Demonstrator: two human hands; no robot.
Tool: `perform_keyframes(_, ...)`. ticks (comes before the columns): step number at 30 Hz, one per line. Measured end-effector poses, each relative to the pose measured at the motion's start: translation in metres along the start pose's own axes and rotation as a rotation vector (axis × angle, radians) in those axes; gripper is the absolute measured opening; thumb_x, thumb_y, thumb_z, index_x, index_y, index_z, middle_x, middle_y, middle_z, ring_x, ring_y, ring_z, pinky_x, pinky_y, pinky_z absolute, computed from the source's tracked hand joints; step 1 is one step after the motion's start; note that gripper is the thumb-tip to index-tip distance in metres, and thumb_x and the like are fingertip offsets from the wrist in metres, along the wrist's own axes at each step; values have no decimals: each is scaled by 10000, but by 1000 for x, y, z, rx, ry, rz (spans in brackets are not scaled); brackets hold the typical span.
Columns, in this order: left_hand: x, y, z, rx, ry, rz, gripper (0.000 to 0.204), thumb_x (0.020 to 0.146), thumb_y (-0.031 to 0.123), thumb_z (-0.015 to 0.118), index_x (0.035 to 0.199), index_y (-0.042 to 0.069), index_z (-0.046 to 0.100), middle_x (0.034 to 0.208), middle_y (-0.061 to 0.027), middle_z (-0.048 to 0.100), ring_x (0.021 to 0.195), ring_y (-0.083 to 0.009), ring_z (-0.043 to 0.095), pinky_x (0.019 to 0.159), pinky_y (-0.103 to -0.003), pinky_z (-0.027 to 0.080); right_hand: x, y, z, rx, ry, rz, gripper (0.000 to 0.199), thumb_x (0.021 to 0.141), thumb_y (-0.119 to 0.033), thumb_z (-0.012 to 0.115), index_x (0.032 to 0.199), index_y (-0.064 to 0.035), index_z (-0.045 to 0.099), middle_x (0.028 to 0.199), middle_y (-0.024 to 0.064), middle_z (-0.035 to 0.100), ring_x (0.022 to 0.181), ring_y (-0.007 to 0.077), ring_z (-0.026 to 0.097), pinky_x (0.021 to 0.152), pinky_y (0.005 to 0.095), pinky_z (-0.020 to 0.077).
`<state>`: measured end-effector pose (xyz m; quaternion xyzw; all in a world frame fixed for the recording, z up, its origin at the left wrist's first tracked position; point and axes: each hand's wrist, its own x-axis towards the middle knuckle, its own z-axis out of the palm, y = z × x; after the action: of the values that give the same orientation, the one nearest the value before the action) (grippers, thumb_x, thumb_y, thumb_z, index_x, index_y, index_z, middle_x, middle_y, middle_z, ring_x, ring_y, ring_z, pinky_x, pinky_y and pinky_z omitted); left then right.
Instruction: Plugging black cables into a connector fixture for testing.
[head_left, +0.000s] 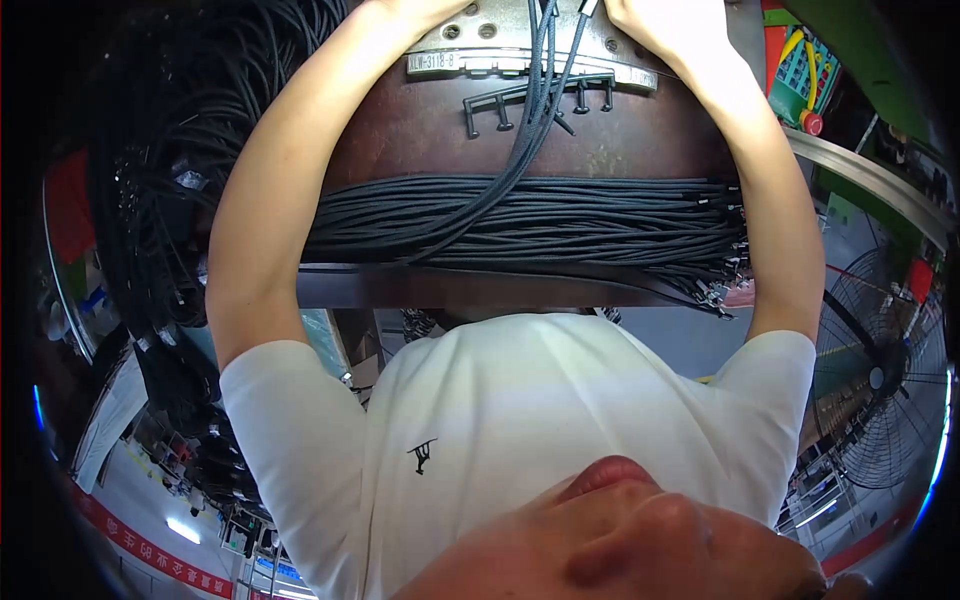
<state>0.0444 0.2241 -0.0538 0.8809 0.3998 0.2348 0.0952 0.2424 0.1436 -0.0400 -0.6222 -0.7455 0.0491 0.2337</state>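
Both my arms reach up to the top edge, where the hands are partly cut off. My left hand [432, 8] is at the left end of a metal mould plate [510, 38], its fingers out of view. At the plate's right end is my right hand [665, 22], washed out by light, its fingers not clear. Several black cables [540, 110] run down over the plate between the hands. One cable's pale metal end [588, 6] lies close to my right hand. Just below the plate, a black plastic runner [490, 104] with short prongs lies partly under the cables.
A thick bundle of black cables [520, 220] lies across the brown table [400, 140], its metal ends to the right. More black cables [220, 110] hang at left. A red button [811, 123], a curved rail [870, 175] and a fan [876, 378] stand at right.
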Motion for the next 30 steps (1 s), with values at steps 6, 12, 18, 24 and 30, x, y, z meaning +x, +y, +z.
perform_keyframes(6,0,-4,25,128,38,78,359,884,350,562,1031,35,653,979,-185,658,884,-320,629,774,-427,498,-6,-4,-16,279,-153,226,264,889,-247,543,949,-11,644,871,199,650,835,319,640,754,409,514)
perform_keyframes(12,3,-13,24,-17,67,-16,432,867,395,570,1110,45,635,1077,-177,647,989,-332,608,857,-430,481,-14,35,1,-14,54,240,350,875,-316,612,1049,-14,644,938,199,656,889,297,637,796,410,500)
perform_keyframes(18,4,7,10,1,-32,2,375,869,367,576,1020,32,651,968,-196,656,870,-336,636,785,-418,497,-6,24,-14,107,-143,526,397,847,-342,640,1080,-21,640,959,199,655,882,322,627,825,426,487)
perform_keyframes(24,-6,-10,19,1,183,169,301,875,300,570,917,15,657,865,-184,656,785,-341,637,746,-423,499,-7,24,7,-252,211,-34,392,845,-337,606,1089,-31,632,1037,184,640,934,353,612,830,458,479)
perform_keyframes(30,-9,2,0,137,19,138,276,849,241,572,978,4,631,922,-209,645,865,-359,621,807,-446,472,-13,7,-26,-253,188,-116,372,831,-310,601,1074,-30,625,1019,191,635,934,365,608,832,459,476)
